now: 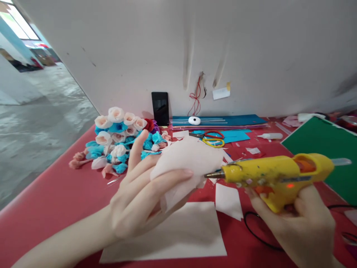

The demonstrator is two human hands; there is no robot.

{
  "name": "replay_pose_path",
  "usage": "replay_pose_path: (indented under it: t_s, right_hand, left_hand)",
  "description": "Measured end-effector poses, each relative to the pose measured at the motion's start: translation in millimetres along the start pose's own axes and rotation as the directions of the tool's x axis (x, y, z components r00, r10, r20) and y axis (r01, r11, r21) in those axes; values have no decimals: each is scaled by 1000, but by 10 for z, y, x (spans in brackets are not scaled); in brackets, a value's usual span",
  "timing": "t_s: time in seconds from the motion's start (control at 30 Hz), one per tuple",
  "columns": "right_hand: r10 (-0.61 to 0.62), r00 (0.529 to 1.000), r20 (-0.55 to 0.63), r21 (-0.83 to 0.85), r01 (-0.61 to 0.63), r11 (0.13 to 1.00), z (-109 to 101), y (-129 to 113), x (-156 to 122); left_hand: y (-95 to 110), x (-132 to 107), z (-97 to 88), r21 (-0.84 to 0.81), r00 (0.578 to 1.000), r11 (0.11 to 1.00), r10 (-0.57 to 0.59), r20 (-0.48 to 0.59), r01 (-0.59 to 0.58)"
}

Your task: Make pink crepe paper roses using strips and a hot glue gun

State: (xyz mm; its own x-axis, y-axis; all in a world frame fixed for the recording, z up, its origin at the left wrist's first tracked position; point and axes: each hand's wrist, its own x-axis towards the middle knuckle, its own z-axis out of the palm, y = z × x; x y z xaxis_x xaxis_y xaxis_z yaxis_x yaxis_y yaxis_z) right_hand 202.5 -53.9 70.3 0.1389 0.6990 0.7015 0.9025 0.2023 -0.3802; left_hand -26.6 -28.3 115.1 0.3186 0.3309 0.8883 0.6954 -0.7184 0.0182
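Between the fingers of my left hand (139, 190) is a curved piece of thin white paper (189, 154), held up over the table. My right hand (301, 223) is wrapped round the handle of a yellow hot glue gun (264, 171), whose small orange light is lit. The metal nozzle points left, at the paper's right edge; I cannot tell whether it touches. A larger white sheet (189, 238) lies flat below my left hand, and a small white paper piece (228, 201) lies to its right.
Paper flowers (117, 137) in white, blue and pink are heaped at back left. Scissors (213, 139), a small white bottle (270, 136) and a blue sheet (240, 120) lie behind my hands. A phone (160, 108) leans on the wall. A green board (320, 152) and a black cord (256, 238) are right.
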Motion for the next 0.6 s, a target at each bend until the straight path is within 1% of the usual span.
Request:
replay_pose_path:
  t_s: [0.07,0.2,0.3,0.4,0.47,0.5,0.53,0.57,0.6]
  right_hand:
    - [2,1000,-2,17,-2,1000,2,7,3]
    - [-72,996,-48,0,72,997,6,1,29]
    - [-32,999,-22,-17,32,999,10,25,30]
    - [26,1000,-5,17,-26,1000,10,30,7]
    - [39,999,-10,25,-38,999,4,14,-6]
    - [28,999,-20,25,-28,999,1,5,-7]
    - [8,1000,-30,22,-8,1000,-3,0,-6]
    - [-16,999,-37,20,16,1000,-5,0,-3]
    - [-33,999,-35,20,33,999,-7,3,2]
  left_hand:
    - [9,5,4,10,1000,1000,9,6,-9]
    - [12,-9,26,-15,998,999,-43,35,44]
    - [6,-44,43,-11,996,996,-90,26,90]
    - [-8,-66,37,-9,994,995,-99,-41,99]
    - [-22,-59,16,-23,997,997,-75,-5,75]
    - [-30,-50,3,-32,998,999,-35,49,36]
    - [-37,-37,-8,-43,997,999,-6,77,9]
    - [-43,-23,-17,-53,996,998,27,91,-22]
    - [-48,-8,-24,-60,996,998,28,87,-23]
